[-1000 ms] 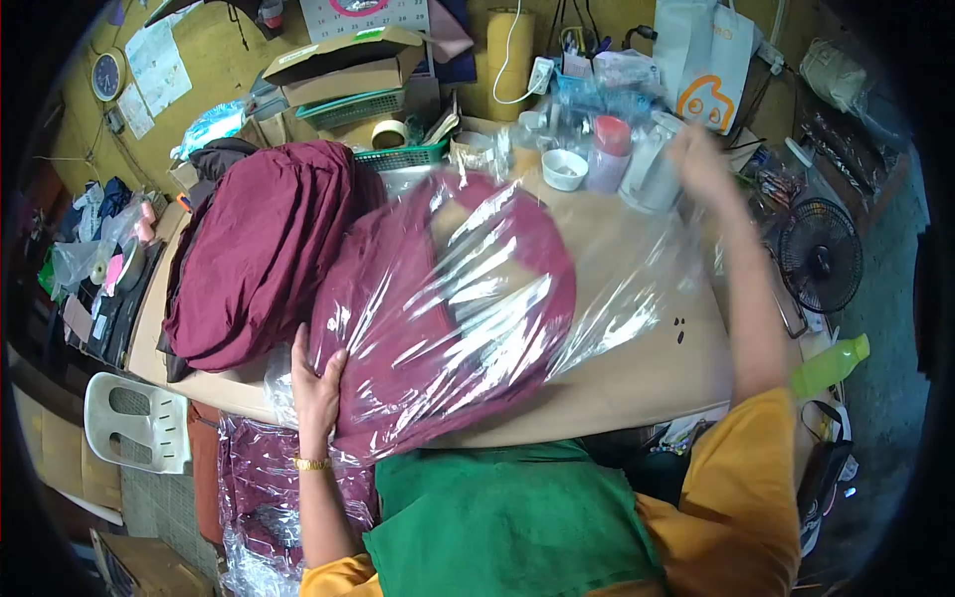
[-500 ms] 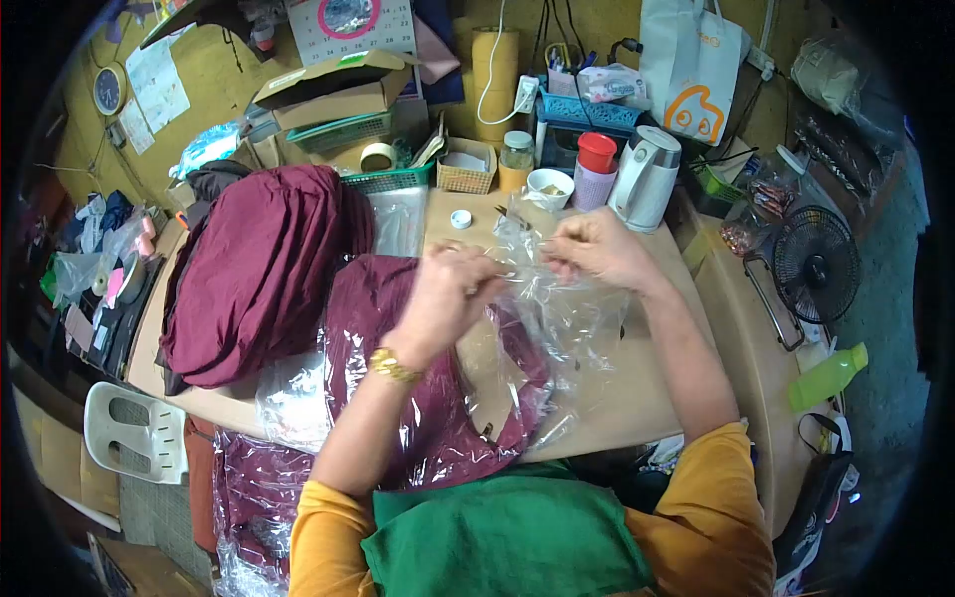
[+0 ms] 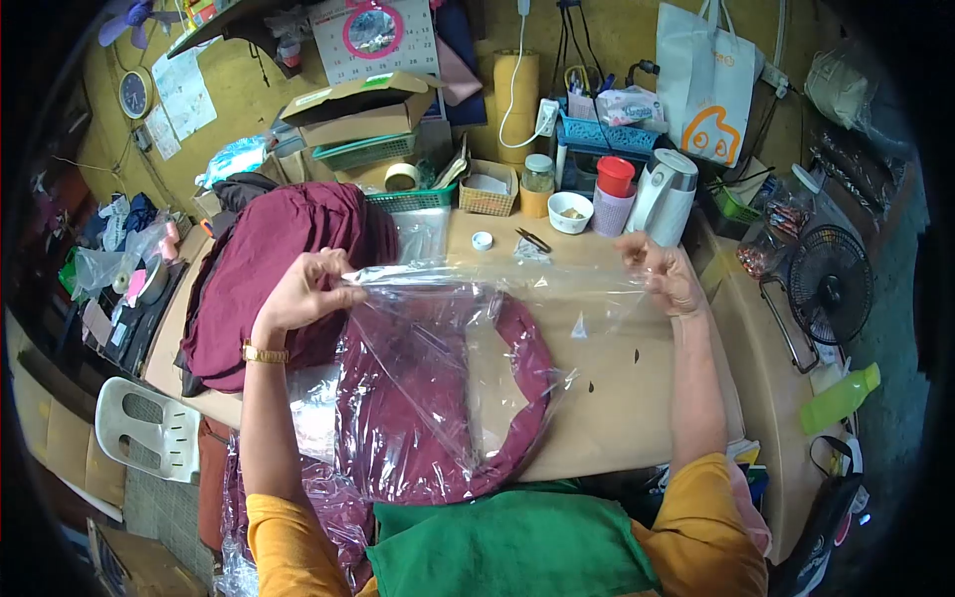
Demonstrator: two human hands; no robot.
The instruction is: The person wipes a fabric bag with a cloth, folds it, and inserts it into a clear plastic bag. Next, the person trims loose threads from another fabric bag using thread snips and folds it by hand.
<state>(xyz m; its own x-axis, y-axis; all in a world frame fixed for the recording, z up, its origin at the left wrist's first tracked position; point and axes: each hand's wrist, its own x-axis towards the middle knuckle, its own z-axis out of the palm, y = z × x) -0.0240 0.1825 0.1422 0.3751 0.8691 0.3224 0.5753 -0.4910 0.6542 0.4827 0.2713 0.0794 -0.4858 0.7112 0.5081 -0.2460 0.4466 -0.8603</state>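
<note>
A clear plastic bag (image 3: 557, 284) is stretched sideways above the table, its upper edge pulled taut between both hands. My left hand (image 3: 316, 289) pinches one end of that edge, beside the maroon pile. The other end is pinched by my right hand (image 3: 659, 277), just in front of the white kettle. Inside the bag lies a folded maroon garment (image 3: 408, 398), with a curved strap-like part on its right side. A stack of maroon fabric (image 3: 274, 269) rests to the left of the bag.
Small scissors (image 3: 533, 240) and a white cap (image 3: 482, 241) lie behind the bag. Further back stand a bowl (image 3: 569, 213), a red-lidded cup (image 3: 614, 194), a kettle (image 3: 665, 197) and baskets (image 3: 487, 189). A fan (image 3: 831, 284) and green bottle (image 3: 841, 398) are at right.
Both hands came together over the bag, then moved apart, spreading its edge wide. The maroon garment stays inside the bag on the table.
</note>
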